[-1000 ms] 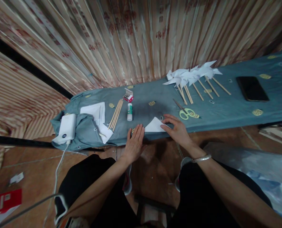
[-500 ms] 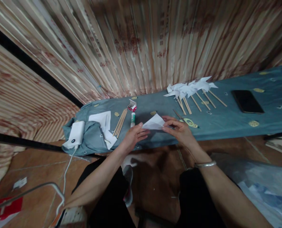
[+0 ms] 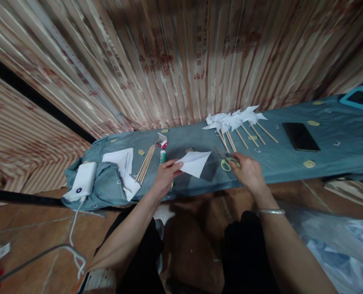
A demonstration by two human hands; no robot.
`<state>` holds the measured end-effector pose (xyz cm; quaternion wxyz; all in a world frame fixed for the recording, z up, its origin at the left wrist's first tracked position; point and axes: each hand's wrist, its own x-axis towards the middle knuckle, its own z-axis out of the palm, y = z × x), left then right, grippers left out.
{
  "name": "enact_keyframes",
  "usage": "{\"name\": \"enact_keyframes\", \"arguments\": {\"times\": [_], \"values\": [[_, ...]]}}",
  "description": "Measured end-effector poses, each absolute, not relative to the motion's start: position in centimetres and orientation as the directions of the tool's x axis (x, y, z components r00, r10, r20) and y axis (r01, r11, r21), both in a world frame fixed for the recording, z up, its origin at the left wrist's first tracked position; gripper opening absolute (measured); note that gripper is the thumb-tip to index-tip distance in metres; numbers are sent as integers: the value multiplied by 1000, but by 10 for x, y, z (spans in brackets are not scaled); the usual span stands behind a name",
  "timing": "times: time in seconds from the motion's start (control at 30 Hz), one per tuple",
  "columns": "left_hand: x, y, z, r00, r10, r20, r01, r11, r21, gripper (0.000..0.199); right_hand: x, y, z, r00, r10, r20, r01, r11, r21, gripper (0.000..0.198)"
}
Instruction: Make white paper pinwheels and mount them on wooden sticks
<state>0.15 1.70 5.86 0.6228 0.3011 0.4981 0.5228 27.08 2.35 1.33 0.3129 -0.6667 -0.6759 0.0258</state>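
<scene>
A creased square of white paper [image 3: 196, 163] is pinched at its left corner by my left hand [image 3: 165, 173], just above the cloth. My right hand [image 3: 249, 170] has its fingers closed on the scissors [image 3: 226, 164], which have yellow-green handles and lie on the cloth with the blades towards the back left. Part of one handle is hidden under the fingers. A glue stick [image 3: 162, 157] stands just behind my left hand. Behind the scissors lie several white paper pinwheels [image 3: 234, 119] on wooden sticks [image 3: 241, 138].
On the blue-green cloth [image 3: 187, 136] lie loose wooden sticks [image 3: 145, 164], a small red box of pins [image 3: 162, 141], white paper sheets [image 3: 120, 158], a white power bank [image 3: 85, 179] with a cable, a black phone [image 3: 300, 136] and a blue-framed tablet [image 3: 360, 98]. A striped curtain [image 3: 169, 61] hangs behind.
The paper has gone from a folded triangle to an opened, creased square in my left hand. My right hand has let go of it and moved right onto the scissors.
</scene>
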Motion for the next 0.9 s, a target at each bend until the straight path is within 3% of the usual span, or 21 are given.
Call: {"name": "enact_keyframes", "arguments": {"times": [0.1,0.23,0.33,0.43,0.5,0.6,0.67,0.73,0.9], "values": [[3,23,58,-75,966,-248,-344,209,915,40,273,23,0,-1,930,368,964,99,-248,29],[3,26,57,-81,975,-205,-310,171,935,37,265,28,-8,-58,920,388,972,141,-190,30],[3,26,56,-98,978,-182,-298,146,943,36,260,32,-4,-9,928,373,966,104,-236,24],[1,28,55,-150,975,-162,-306,110,946,34,257,33,7,110,973,203,918,-21,-396,15],[-2,30,57,-184,973,-140,-298,81,951,32,253,32,15,176,983,56,765,-101,-636,19],[-8,33,62,-214,972,-97,-287,32,957,28,242,25,27,157,970,-189,251,-224,-942,34],[-11,36,66,-230,971,-73,-290,3,957,26,231,17,32,56,958,-282,-64,-279,-958,41],[-14,38,68,-255,966,-52,-291,-25,956,26,220,9,34,-39,947,-319,-258,-318,-912,39],[-23,43,68,-321,947,12,-205,-82,975,28,194,-11,29,-207,913,-351,-402,-406,-820,36]]}}
